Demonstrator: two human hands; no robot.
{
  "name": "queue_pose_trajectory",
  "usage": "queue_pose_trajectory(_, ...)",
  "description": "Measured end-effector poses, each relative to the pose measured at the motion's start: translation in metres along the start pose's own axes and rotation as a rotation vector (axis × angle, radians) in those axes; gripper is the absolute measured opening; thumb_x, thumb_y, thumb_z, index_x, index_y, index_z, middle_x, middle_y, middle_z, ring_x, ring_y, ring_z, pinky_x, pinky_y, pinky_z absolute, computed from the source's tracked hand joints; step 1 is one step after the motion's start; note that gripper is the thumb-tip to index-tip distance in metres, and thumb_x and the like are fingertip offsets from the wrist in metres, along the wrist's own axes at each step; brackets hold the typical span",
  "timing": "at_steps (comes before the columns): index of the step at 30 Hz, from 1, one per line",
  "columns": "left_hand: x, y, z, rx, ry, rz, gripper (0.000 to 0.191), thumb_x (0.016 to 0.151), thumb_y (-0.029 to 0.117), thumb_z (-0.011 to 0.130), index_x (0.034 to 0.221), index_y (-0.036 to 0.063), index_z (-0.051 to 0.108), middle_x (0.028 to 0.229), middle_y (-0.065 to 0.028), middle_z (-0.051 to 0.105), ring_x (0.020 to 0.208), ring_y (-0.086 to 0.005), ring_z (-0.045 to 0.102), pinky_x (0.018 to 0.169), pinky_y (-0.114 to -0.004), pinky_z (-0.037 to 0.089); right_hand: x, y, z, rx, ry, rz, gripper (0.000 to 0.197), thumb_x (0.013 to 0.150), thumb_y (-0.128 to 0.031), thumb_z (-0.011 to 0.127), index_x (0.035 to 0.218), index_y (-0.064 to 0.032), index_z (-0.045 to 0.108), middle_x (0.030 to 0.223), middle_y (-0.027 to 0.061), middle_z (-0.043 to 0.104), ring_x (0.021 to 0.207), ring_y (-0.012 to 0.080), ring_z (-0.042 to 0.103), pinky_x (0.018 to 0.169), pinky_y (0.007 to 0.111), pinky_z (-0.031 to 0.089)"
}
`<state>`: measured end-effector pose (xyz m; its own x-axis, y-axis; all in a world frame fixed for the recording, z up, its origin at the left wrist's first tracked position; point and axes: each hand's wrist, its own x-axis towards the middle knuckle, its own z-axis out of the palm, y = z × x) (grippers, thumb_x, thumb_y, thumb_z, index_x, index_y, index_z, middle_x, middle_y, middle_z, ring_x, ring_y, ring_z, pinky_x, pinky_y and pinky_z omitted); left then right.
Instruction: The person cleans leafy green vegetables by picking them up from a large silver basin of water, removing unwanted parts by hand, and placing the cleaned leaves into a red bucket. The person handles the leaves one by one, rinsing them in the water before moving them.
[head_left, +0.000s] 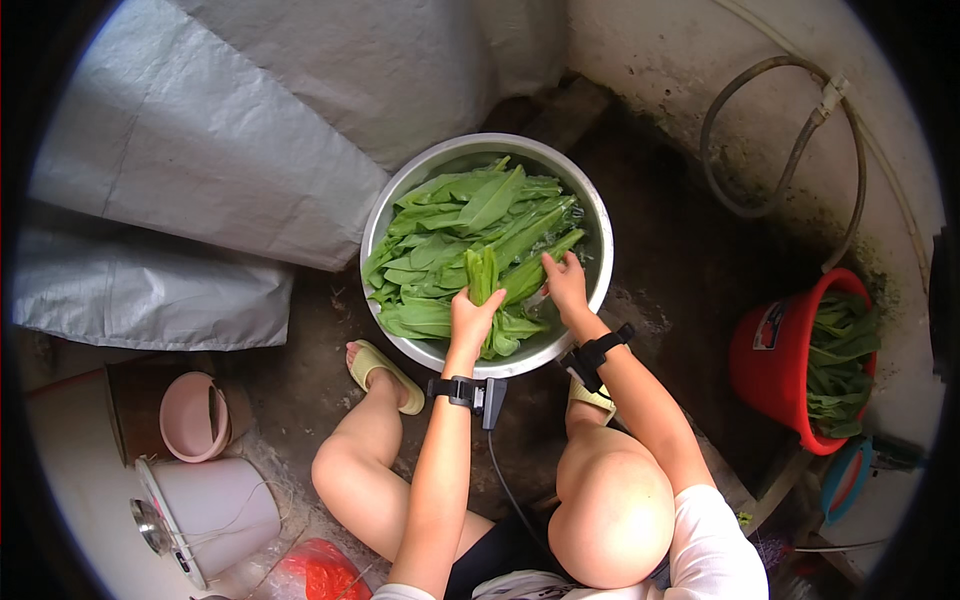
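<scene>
A round metal basin (495, 367) holds water and many long green leafy vegetables (431, 259). My left hand (474, 319) is closed around a bunch of leafy greens (482, 270), with the cut stem ends pointing away from me. To its right, my right hand (564, 285) touches a leaf at the basin's right side, its thumb and fingers near the leaf's edge; whether it grips the leaf cannot be told. Both wrists wear black straps with small devices.
A red bucket (765, 367) with more greens stands at the right. Grey sheeting (225, 150) covers the upper left. A hose (712, 142) hangs on the right wall. A pink bowl (196, 454), a whitish bucket (225, 510) and a red plastic bag (322, 574) lie lower left.
</scene>
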<state>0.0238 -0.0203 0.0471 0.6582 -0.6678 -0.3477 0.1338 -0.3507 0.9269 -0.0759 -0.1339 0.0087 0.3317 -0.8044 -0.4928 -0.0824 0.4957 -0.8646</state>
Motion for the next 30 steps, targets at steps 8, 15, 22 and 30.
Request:
queue_pose_trajectory(8, -0.001, -0.011, 0.016, 0.152, -0.336, -0.038, 0.033, 0.069, 0.008, 0.065, 0.099, -0.002, 0.056, 0.09, -0.006, 0.06, 0.079, -0.0119, 0.054, 0.074, -0.025, 0.042, 0.008, 0.03, -0.006, -0.174, -0.142, -0.171, 0.027, 0.082, -0.021, 0.05, 0.097, 0.0016, 0.049, 0.064, 0.0113, 0.057, 0.048, 0.0217, 0.051, 0.048, 0.03, 0.041)
queue_pose_trajectory(15, -0.009, -0.021, 0.019, 0.367, -0.444, -0.043, 0.032, 0.068, 0.01, 0.067, 0.095, -0.0026, 0.058, 0.086, -0.0058, 0.062, 0.074, -0.011, 0.054, 0.07, -0.026, 0.042, 0.029, 0.039, -0.016, -0.275, 0.229, -0.135, 0.03, 0.078, -0.023, 0.053, 0.098, -0.0004, 0.055, 0.088, 0.0189, 0.059, 0.082, 0.0294, 0.056, 0.071, 0.034, 0.042)
queue_pose_trajectory(22, -0.016, -0.024, 0.012, 0.269, -0.422, -0.022, 0.027, 0.068, 0.009, 0.067, 0.092, -0.0024, 0.06, 0.083, -0.0053, 0.062, 0.071, -0.0101, 0.054, 0.069, -0.025, 0.043, 0.032, 0.039, -0.011, -0.331, 0.15, 0.024, 0.027, 0.08, -0.022, 0.05, 0.094, -0.0002, 0.057, 0.087, 0.0162, 0.06, 0.081, 0.0281, 0.057, 0.07, 0.035, 0.042)
queue_pose_trajectory(30, -0.017, -0.007, 0.015, 0.293, -0.537, -0.096, 0.028, 0.067, 0.011, 0.068, 0.09, -0.0034, 0.059, 0.08, -0.0042, 0.062, 0.071, -0.0099, 0.053, 0.068, -0.025, 0.043, 0.035, 0.046, -0.017, -0.333, 0.247, -0.158, 0.026, 0.078, -0.023, 0.052, 0.075, 0.0017, 0.059, 0.066, 0.0145, 0.059, 0.062, 0.0251, 0.057, 0.06, 0.034, 0.042)
